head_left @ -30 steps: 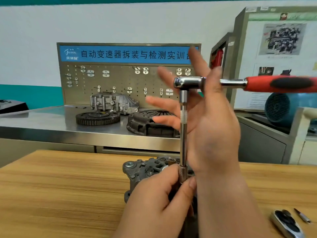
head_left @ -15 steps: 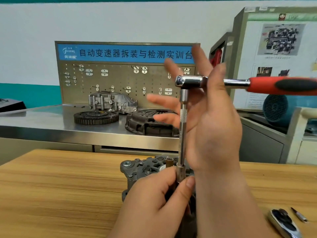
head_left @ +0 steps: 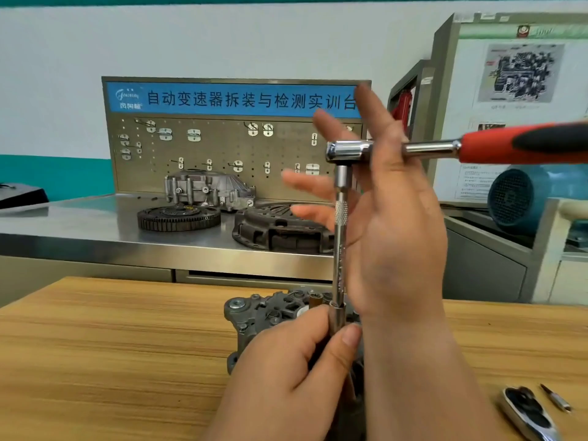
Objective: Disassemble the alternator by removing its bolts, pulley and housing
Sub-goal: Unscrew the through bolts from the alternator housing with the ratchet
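Wooden table (head_left: 111, 345), alternator (head_left: 254, 313) (near far edge)

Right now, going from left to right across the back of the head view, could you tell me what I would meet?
Toothed flywheel → clutch pressure plate → blue motor.

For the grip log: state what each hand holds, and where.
Left hand pinches the socket at the lower end of the extension bar, on the alternator. Right hand, fingers straight, presses the ratchet at its neck, beside the head; no closed grip.
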